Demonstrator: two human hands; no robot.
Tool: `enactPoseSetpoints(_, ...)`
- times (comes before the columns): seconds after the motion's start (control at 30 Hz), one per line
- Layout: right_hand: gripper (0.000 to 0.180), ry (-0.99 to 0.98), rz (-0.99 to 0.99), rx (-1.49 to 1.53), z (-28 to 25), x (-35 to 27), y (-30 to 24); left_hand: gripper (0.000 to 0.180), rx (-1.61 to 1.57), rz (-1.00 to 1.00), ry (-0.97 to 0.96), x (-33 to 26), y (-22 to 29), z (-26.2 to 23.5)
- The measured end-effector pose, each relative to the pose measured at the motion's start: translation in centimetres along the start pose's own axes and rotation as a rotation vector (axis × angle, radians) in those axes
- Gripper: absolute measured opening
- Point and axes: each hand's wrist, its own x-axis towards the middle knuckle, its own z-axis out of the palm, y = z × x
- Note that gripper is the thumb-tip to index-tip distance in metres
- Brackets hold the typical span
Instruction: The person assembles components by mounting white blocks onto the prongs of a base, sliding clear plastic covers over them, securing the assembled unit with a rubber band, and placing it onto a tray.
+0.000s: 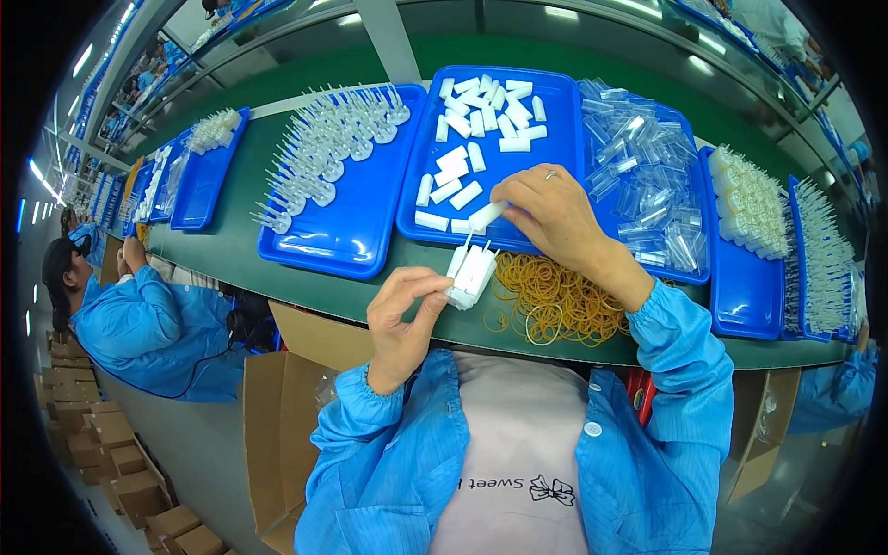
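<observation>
My left hand pinches a small pronged holder by its base, in front of the middle blue tray. Several white sleeves sit on its prongs, and at least one thin prong sticks up bare. My right hand grips one white sleeve between thumb and fingers, tilted just above the holder. Whether that sleeve touches a prong I cannot tell. More loose white sleeves lie scattered in the middle blue tray behind my hands.
Yellow rubber bands are heaped on the green table. Left stands a tray of clear pronged holders; right, a tray of clear plastic tubes, then filled white assemblies. A cardboard box is below; a co-worker sits left.
</observation>
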Motion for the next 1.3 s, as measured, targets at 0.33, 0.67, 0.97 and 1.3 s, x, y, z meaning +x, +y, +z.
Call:
enactPoseSetpoints(0.33,0.013,0.001,0.189,0.639,-0.4,0.4,-2.5,0.015,-0.057,0.037,-0.022,-0.1,0.4,-0.3)
enactPoseSetpoints(0.67,0.022,-0.231,0.519,1.219,-3.3,1.3,-3.8,0.030,0.328,0.453,-0.067,-0.2,2.0,-0.5)
enactPoseSetpoints(0.97,0.020,-0.319,0.407,0.922,-5.3,1.5,-3.5,0.035,0.374,0.535,-0.076,-0.3,2.3,-0.8)
enactPoseSetpoints(1.3,0.012,-0.328,0.437,0.859,-5.1,0.2,-6.3,0.041,0.311,0.573,0.082,-1.5,1.5,-0.5)
